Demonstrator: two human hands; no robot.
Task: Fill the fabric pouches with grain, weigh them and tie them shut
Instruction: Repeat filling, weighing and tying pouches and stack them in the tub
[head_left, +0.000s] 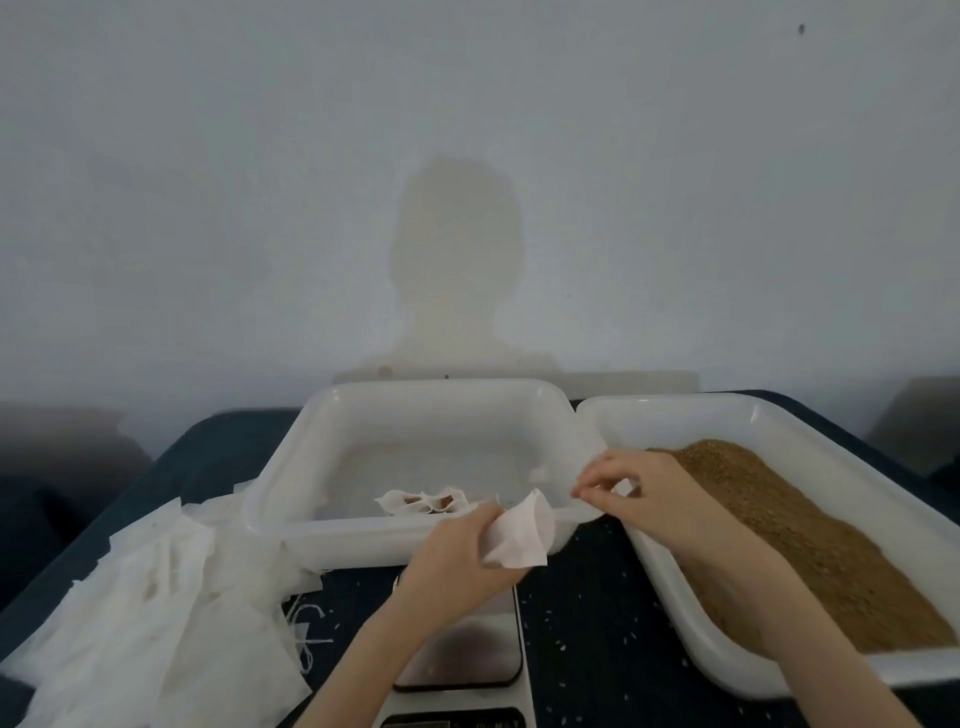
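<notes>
The left hand (457, 556) holds an empty white fabric pouch (519, 540), its fingers curled round the pouch's near edge, so the cloth stands up to the right of them, over the near rim of the middle tray (291, 467). The right hand (639, 493) sits just right of the pouch, apart from it; its fingers (587, 491) are pinched together at the tips, and what they pinch is too small to make out. Behind and to the right of that hand lies the brown grain (810, 535), heaped in the right tray (737, 670). Just beyond the left fingers, inside the middle tray, lie filled pouches (423, 501) showing brown grain. Below the left wrist, the scale (467, 660) rests on the dark table (582, 623). Well left of the left fingers spreads a pile of empty pouches (145, 613) with loose strings.
</notes>
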